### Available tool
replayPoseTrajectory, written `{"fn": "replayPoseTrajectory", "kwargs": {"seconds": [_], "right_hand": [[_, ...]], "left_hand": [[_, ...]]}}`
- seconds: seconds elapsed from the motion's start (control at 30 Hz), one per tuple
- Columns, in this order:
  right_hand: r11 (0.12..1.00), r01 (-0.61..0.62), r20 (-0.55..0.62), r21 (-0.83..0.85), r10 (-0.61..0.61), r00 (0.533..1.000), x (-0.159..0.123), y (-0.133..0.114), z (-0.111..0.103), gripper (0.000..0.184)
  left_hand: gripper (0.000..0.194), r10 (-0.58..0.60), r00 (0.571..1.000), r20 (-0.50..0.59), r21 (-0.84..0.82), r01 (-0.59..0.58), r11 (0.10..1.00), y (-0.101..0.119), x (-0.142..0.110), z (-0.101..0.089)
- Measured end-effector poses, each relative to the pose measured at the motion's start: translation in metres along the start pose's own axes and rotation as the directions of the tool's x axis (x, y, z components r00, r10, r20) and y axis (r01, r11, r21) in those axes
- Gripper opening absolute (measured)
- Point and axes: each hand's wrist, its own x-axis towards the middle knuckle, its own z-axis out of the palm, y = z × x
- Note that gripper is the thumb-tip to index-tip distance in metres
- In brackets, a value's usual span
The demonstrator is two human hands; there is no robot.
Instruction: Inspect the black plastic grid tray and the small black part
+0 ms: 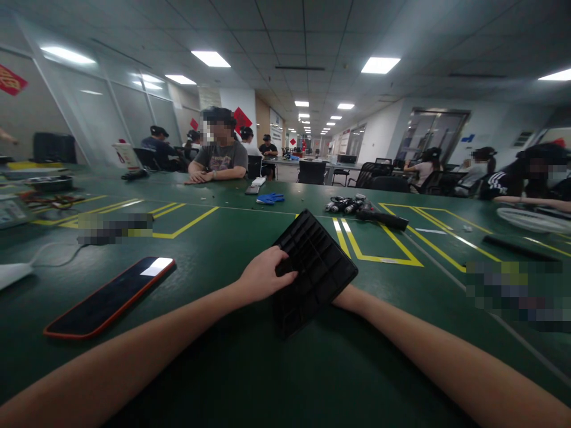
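Observation:
A black plastic tray (319, 267) divided into shallow compartments is tilted up over the green table in front of me. My left hand (265, 273) grips its left side, with thumb and forefinger bent over the dividers. From the right, my right hand (348, 297) reaches behind the tray's lower right edge and holds it there. Only the wrist and base of that hand show; its fingers are hidden by the tray. The compartments look dark, and I cannot make out anything in them.
A phone (111, 300) in an orange case lies left. Ahead are a blue glove (270, 198), a bunch of black and silver parts (345, 204) and a black cylindrical object (386, 219). Yellow tape (388, 260) marks the table (214, 368). A person (218, 151) sits opposite.

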Motion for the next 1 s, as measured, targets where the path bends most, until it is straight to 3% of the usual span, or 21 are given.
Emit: {"fn": "replayPoseTrajectory", "kwargs": {"seconds": [0.1, 0.2, 0.33, 0.47, 0.57, 0.67, 0.73, 0.8, 0.87, 0.93, 1.0], "right_hand": [[0.993, -0.029, -0.016, -0.117, 0.027, 1.0, -0.007, 0.007, -0.022, 0.032], [0.894, -0.251, -0.134, -0.37, 0.216, 0.967, -0.03, 0.027, -0.06, 0.043], [0.684, -0.521, -0.357, -0.51, 0.383, 0.852, -0.079, 0.064, -0.113, 0.047], [0.507, -0.588, -0.4, -0.63, 0.436, 0.806, -0.112, 0.088, -0.146, 0.049], [0.416, -0.556, -0.368, -0.72, 0.45, 0.813, -0.112, 0.09, -0.152, 0.047], [0.323, -0.488, -0.384, -0.811, 0.335, 0.86, -0.099, 0.076, -0.139, 0.053], [0.364, -0.438, -0.357, -0.822, 0.271, 0.894, -0.088, 0.056, -0.121, 0.054], [0.51, -0.363, -0.254, -0.78, 0.272, 0.928, -0.08, 0.031, -0.097, 0.054], [0.659, -0.251, -0.091, -0.709, 0.267, 0.959, -0.074, 0.003, -0.072, 0.055], [0.785, -0.129, 0.098, -0.606, 0.235, 0.967, -0.072, -0.022, -0.051, 0.058], [0.871, -0.062, 0.241, -0.488, 0.203, 0.949, -0.071, -0.04, -0.038, 0.056]], "left_hand": [[0.036, -0.062, 0.996, -0.071, 0.145, 0.072, 0.987, -0.022, 0.009, -0.013], [0.042, -0.229, 0.966, -0.119, 0.279, 0.253, 0.926, -0.064, 0.018, -0.032], [0.049, -0.486, 0.867, -0.109, 0.424, 0.483, 0.766, -0.12, 0.025, -0.053], [0.053, -0.612, 0.785, -0.095, 0.455, 0.581, 0.675, -0.151, 0.027, -0.06], [0.053, -0.58, 0.802, -0.142, 0.422, 0.579, 0.698, -0.156, 0.028, -0.061], [0.044, -0.447, 0.857, -0.255, 0.374, 0.514, 0.772, -0.142, 0.03, -0.057], [0.042, -0.377, 0.887, -0.268, 0.349, 0.454, 0.82, -0.122, 0.03, -0.047], [0.046, -0.296, 0.932, -0.209, 0.294, 0.348, 0.89, -0.097, 0.027, -0.03], [0.048, -0.144, 0.986, -0.084, 0.201, 0.158, 0.967, -0.075, 0.021, -0.009], [0.05, -0.01, 0.999, 0.042, 0.143, 0.004, 0.99, -0.063, 0.015, 0.008], [0.049, 0.035, 0.991, 0.131, 0.122, -0.051, 0.991, -0.06, 0.012, 0.019]]}}
